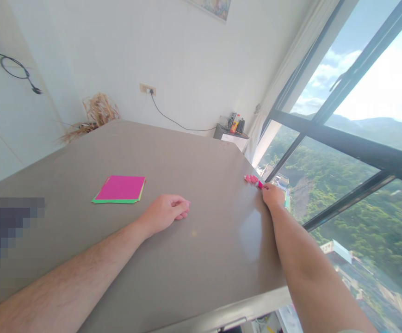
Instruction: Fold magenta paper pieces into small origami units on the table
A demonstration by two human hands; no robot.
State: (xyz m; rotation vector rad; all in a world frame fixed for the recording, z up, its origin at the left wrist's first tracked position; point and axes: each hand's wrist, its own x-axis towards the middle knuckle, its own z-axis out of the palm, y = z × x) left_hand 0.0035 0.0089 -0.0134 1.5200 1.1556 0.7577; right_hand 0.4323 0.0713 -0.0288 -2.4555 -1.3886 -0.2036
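While the left hand (175,210) is rested on the table (194,263), curled loosely with nothing seen in it, a pink piece (260,184) is pinched by the fingertips of the right hand (273,196) at the table's right edge. It is placed just left of that hand, at the near end of a short slanting row of pink pieces (251,178); its own long axis cannot be made out. By the left hand, the nearer one, the paper stack (120,188) is flanked.
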